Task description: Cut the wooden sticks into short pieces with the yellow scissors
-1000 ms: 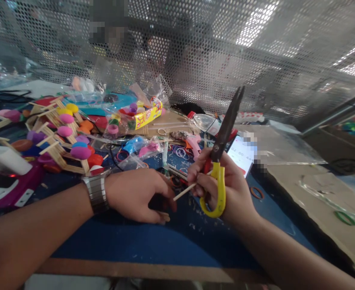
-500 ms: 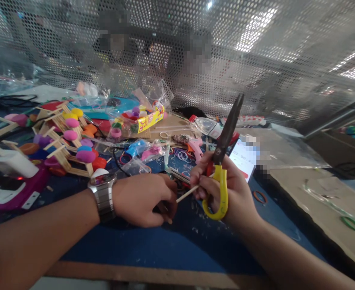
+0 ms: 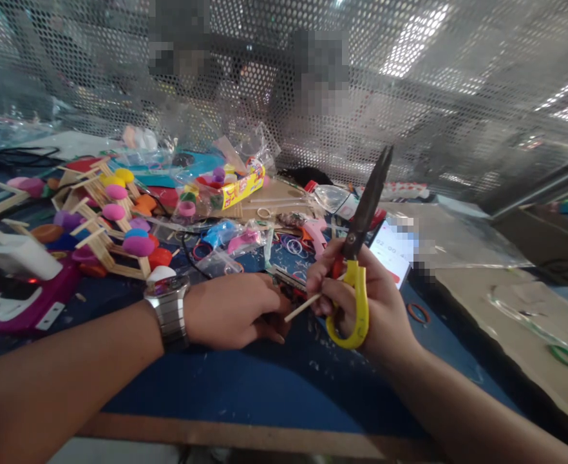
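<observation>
My right hand (image 3: pixel 371 290) is closed around a pair of scissors (image 3: pixel 360 225), its dark blades pointing up and away and its yellow handle toward me. The same fingers pinch a thin wooden stick (image 3: pixel 303 307), which slants down to the left. At the stick's lower end is my left hand (image 3: pixel 243 310), with a metal watch (image 3: pixel 167 308) on its wrist. Its fingers are curled down over the blue tabletop, and whatever they may hold is hidden. Behind both hands lies a dark, flat thing (image 3: pixel 288 277), partly covered by them.
Stick frames with coloured pompom-like pieces (image 3: pixel 114 212) crowd the left, by a purple power strip (image 3: pixel 23 303). Behind lie a yellow box (image 3: pixel 243 188), a pink glue gun (image 3: pixel 315 235) and a plastic bottle (image 3: pixel 335 200). A lit phone (image 3: pixel 390 248) and cardboard (image 3: pixel 506 322) are right.
My left hand has shifted slightly up and right, its fingers still curled near the stick's end. The scissors and stick stay in my right hand, almost unmoved.
</observation>
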The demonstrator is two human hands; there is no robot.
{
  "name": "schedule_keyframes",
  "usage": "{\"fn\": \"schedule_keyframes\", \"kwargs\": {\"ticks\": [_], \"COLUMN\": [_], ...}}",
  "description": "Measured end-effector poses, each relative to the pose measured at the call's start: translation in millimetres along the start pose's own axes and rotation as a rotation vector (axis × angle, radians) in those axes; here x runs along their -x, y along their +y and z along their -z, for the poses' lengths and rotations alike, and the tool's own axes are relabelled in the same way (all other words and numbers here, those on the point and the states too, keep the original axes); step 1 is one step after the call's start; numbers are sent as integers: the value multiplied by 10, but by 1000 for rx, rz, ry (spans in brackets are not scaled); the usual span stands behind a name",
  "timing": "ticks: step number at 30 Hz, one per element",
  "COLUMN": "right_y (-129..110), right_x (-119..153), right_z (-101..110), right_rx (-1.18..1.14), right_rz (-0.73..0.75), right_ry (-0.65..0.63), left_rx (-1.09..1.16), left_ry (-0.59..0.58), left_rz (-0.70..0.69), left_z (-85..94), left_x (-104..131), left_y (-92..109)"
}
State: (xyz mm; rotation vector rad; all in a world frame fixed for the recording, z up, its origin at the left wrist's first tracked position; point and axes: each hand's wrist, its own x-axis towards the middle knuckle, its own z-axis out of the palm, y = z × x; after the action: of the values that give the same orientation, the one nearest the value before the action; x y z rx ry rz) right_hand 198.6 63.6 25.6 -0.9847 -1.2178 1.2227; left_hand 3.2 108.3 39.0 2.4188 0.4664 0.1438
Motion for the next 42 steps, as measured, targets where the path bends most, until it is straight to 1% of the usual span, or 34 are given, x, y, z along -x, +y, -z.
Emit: {"fn": "schedule_keyframes", "kwargs": {"ticks": [4, 8, 10, 12, 14, 16, 17, 21, 23, 30, 35, 42], "right_y": [0, -8, -10, -11, -13, -13, -13, -11, -10, 7, 1, 7], "right_x": [1, -1, 0, 1, 1, 0, 0, 1, -1, -16, -7, -15], "right_z": [-4, -3, 0, 2, 3, 3, 2, -4, -10, -15, -16, -9], "right_rx": [-6, 8, 15, 14, 20, 36, 42, 39, 32, 33, 68, 65], "right_rz": [-1, -12, -16, -11, -10, -13, -14, -12, -10, -16, -25, -17], "right_ry": [5, 2, 0, -6, -10, -6, 0, 12, 7, -2, -26, -15], "left_rx": [-43, 18, 27, -16, -79, -119, -129, -169, -184, -211, -212, -259], "left_ry": [86, 168, 189, 198, 260, 298, 288, 161, 144, 155, 202, 169], "left_rz": [32, 26, 39, 57, 80, 67, 56, 54, 60, 75, 70, 41], "left_z": [-14, -19, -17, -12, -2, 13, 22, 45, 39, -9, -1, -35], "left_x": [-7, 0, 6, 13, 21, 33, 39, 51, 47, 32, 36, 27], "left_y": [-3, -30, -51, -68, -75, -68, -62, -44, -53, -78, -39, -83]}}
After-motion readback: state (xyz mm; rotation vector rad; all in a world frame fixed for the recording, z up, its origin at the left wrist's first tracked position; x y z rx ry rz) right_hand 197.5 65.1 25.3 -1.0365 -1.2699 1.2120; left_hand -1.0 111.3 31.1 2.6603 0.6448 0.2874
